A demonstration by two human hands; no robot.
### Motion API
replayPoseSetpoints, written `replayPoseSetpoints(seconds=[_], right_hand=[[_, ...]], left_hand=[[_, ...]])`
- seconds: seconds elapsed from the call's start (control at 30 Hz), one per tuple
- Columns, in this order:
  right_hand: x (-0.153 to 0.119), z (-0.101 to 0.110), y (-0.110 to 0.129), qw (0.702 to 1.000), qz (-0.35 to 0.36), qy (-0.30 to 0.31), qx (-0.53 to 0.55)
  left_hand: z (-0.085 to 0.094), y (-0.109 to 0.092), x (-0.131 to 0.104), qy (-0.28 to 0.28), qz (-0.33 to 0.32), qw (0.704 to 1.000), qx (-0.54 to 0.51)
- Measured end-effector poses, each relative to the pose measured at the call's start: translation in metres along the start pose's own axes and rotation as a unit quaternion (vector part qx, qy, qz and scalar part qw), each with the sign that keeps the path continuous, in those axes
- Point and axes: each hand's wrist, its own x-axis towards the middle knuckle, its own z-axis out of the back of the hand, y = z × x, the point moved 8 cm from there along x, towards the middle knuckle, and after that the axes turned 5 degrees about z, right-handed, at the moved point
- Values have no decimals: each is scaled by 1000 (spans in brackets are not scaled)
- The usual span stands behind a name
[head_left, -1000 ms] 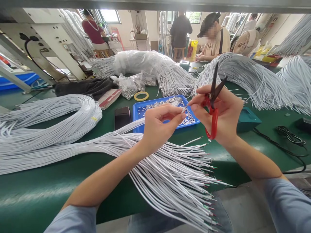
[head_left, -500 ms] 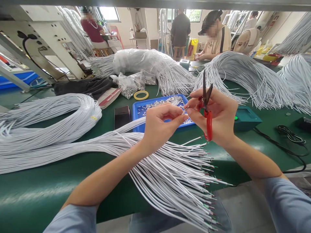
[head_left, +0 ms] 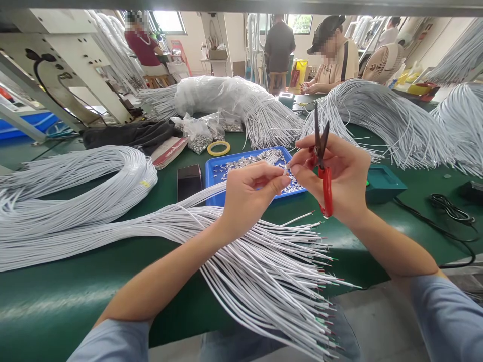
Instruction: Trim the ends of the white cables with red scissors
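as the left hand pinches a white cable, the right hand, fingers pinching at the cable's tip, has swung its red-handled scissors leftward.

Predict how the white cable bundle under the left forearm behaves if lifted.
The cable bundle will probably sag, since its strands bend in long curves. It would likely splay toward the right, where the strands fan apart. Perhaps hefty too: many strands, running past the left edge.
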Motion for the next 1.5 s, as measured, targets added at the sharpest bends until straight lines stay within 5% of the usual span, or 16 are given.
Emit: replayPoseSetpoints(seconds=[0.67, 0.97, 1.5], right_hand=[[2, 1, -6, 998, -8, 21, -57], [5, -8, 2, 966, 93, 68, -231], [1, -13, 3, 959, 132, 90, -235]], left_hand=[[6, -11, 3, -8, -54, 998, 21], [26, -28, 4, -88, -134, 984, 72], [14, -31, -4, -62, -167, 977, 112]])
